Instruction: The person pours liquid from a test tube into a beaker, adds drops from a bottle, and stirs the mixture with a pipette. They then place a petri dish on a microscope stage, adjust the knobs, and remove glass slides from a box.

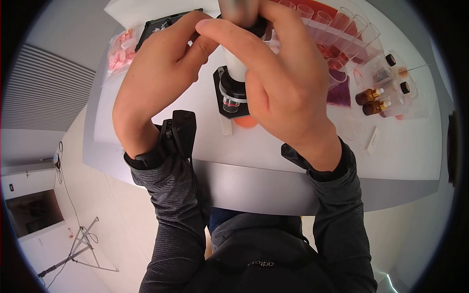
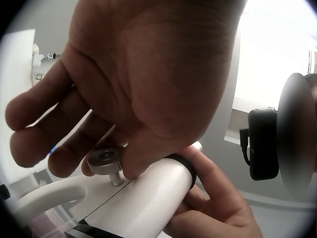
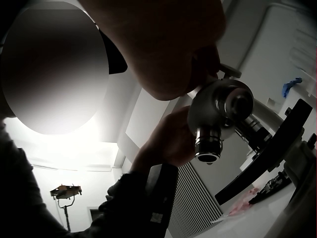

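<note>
A white microscope [image 1: 236, 66] stands on the table between both hands, its objective [image 1: 230, 105] pointing down above the black stage. My left hand [image 1: 159, 73] is at its upper left; in the left wrist view, the thumb and index finger of that hand [image 2: 143, 69] pinch a silver knurled screw [image 2: 105, 161] beside the white tube [image 2: 148, 198]. From the other side, my right hand [image 1: 290, 80] curls round the microscope's head, its fingers [image 2: 213, 186] near the black ring. The right wrist view shows the nosepiece [image 3: 208, 109] below my hands and the black stage [image 3: 272, 153].
Clear tubes [image 1: 342, 19] stand in a rack at the back right. Brown dropper bottles [image 1: 373, 107] lie by a clear plastic box on the right. A bag of pink pieces [image 1: 121, 51] and a black tray [image 1: 151, 29] are at the back left. The table's grey edge [image 1: 254, 188] is nearest me.
</note>
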### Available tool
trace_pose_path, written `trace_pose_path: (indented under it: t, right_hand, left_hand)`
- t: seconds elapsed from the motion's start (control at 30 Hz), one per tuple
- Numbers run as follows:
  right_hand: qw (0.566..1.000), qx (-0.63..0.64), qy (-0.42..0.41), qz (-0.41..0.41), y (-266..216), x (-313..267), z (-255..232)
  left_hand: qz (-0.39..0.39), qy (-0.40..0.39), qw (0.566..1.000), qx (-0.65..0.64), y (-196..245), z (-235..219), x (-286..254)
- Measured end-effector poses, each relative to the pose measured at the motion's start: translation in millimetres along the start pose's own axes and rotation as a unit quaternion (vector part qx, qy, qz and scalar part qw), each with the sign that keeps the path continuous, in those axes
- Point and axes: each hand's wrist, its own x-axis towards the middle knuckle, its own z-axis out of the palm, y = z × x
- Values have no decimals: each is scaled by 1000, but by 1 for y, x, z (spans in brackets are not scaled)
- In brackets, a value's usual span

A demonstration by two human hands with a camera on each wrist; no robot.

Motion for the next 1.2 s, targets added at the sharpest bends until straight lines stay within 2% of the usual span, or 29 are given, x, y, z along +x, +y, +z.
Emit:
trace_pose_path:
  t: [0.1,0.3,0.37,0.47,0.57,0.77,0.93,1.07,1.2]
  right_hand:
    - [997,41,-28,61,-8,5,-8]
    - [1000,-27,8,-7,1,-3,2]
    - [998,-47,41,18,-5,-4,4]
    - [999,-44,-8,23,-5,-3,-2]
    - [999,-35,-10,32,-7,-2,-4]
    - [999,-30,30,-5,0,-1,2]
    - [1000,-24,17,5,-1,-1,0]
    - [999,-12,-6,39,-6,-1,-5]
    - [999,-17,-16,39,-5,-1,-5]
  left_hand:
    - [-3,2,1000,3,1,0,0]
    - [-20,3,1000,-9,0,0,0]
    - [-20,4,1000,-15,-1,1,0]
    - [-27,-4,1000,-15,0,-1,0]
    - [-33,-13,999,-14,2,-2,-1]
    - [-28,-18,999,-23,-1,-2,0]
    - [-48,0,998,-37,3,2,-1]
    - [-57,-11,998,-40,3,1,1]
    - [-53,-23,998,-24,0,-1,2]
